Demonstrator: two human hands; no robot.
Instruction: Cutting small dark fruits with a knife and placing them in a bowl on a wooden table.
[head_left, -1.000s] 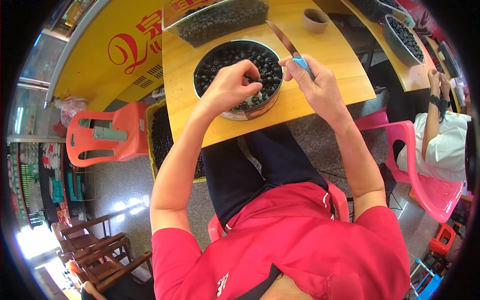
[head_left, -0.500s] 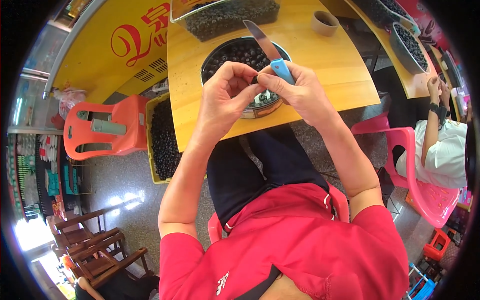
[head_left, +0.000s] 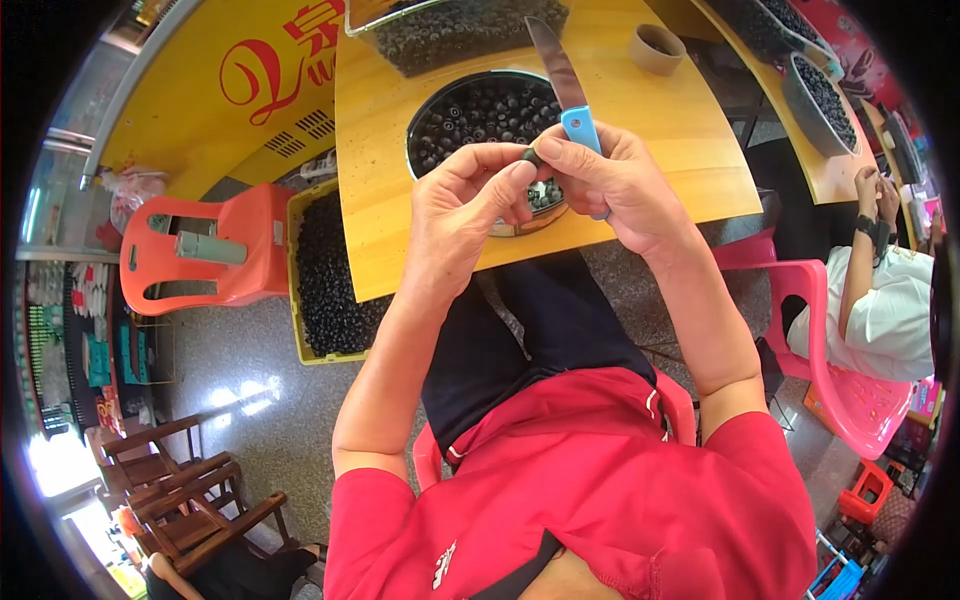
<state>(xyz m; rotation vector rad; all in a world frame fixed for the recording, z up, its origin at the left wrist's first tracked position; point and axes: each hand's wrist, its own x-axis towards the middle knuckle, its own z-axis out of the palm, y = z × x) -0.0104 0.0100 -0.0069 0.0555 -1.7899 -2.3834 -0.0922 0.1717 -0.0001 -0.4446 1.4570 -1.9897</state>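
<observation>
A small dark olive-like fruit is pinched between the fingertips of both my hands, over the near side of a round container. My left hand is closed, thumb and forefinger on the fruit. In my closed right hand is a knife with a blue handle, its blade pointing up and away from me. The thumb of that hand presses against the fruit as well. Many similar dark fruits lie in the container, some paler ones at its near side, partly hidden by my fingers.
On the wooden table stand a clear bin of dark fruits and a brown cup. A yellow crate of them is at left, beside an orange stool. Another person sits at right near a pink chair.
Both hands have shifted slightly right with the knife, whose blade now stands a bit more upright. The fruit between the fingertips shows more clearly.
</observation>
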